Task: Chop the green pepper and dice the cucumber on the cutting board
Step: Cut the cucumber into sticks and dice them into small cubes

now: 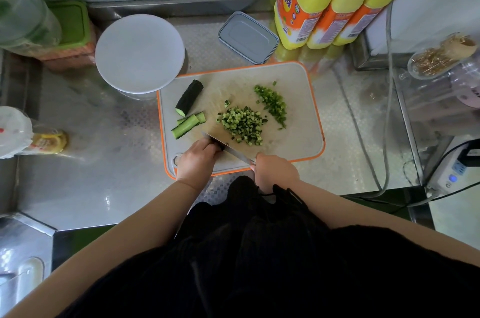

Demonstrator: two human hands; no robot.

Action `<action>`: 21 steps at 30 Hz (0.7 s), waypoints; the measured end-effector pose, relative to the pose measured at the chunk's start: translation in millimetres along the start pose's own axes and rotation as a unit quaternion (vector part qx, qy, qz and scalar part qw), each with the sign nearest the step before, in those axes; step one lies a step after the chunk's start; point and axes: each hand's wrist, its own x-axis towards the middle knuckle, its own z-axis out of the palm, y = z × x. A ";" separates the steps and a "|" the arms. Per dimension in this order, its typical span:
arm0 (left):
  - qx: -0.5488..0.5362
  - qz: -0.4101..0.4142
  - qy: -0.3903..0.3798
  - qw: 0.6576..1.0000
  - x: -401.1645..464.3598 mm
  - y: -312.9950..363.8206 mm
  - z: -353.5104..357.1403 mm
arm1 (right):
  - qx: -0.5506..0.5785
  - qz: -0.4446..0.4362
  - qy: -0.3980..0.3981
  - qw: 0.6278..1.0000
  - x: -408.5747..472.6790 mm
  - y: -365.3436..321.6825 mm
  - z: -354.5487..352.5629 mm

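we are gripping the knife (pixel 228 149) handle in our right hand (pixel 275 171), left hand (pixel 198 159) curling over dark cucumber strips, cutting evenly on the cutting board (pixel 298 110).

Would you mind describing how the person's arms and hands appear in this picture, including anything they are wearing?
Both forearms are bare, with no sleeves reaching them and no gloves on the left hand or the right hand. No rings or watch are visible. A thin black cord or band lies at the right wrist; whether it is worn there or belongs to the dark black garment covering the torso cannot be told.
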 end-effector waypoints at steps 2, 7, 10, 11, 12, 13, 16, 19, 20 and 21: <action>-0.003 0.007 0.002 1.000 0.0 -1.7 0.6 | 0.022 0.006 -0.004 1.000 4.2 1.6 1.8; -0.011 0.022 0.021 0.999 1.8 -2.0 -0.2 | 0.075 0.032 0.005 0.997 6.6 9.4 2.7; -0.015 0.006 0.021 1.000 3.3 -3.0 2.1 | 0.072 0.027 0.024 0.997 2.9 12.1 -0.3; -0.016 0.003 0.020 1.000 3.7 -3.8 3.4 | 0.069 0.024 0.025 0.997 2.2 11.8 -0.8; -0.018 0.001 0.021 1.000 3.7 -4.3 4.1 | 0.065 0.020 0.026 0.997 1.9 10.6 -0.9; -0.022 -0.002 0.024 0.999 3.5 -5.8 4.9 | 0.060 0.013 0.026 0.998 1.5 9.0 -0.8; -0.031 -0.009 0.035 0.999 0.5 -8.8 4.5 | 0.040 -0.009 0.028 0.999 0.7 5.1 -1.1; -0.031 -0.002 0.033 0.999 -2.8 -8.3 2.7 | 0.026 -0.022 0.031 0.999 -1.1 3.5 -1.9; -0.028 0.002 0.034 0.999 -4.1 -7.4 1.3 | 0.025 -0.025 0.028 0.999 -1.9 2.6 -1.6; -0.025 0.008 0.033 0.999 -5.4 -7.1 0.5 | 0.024 -0.026 0.025 0.999 -2.4 1.6 -1.2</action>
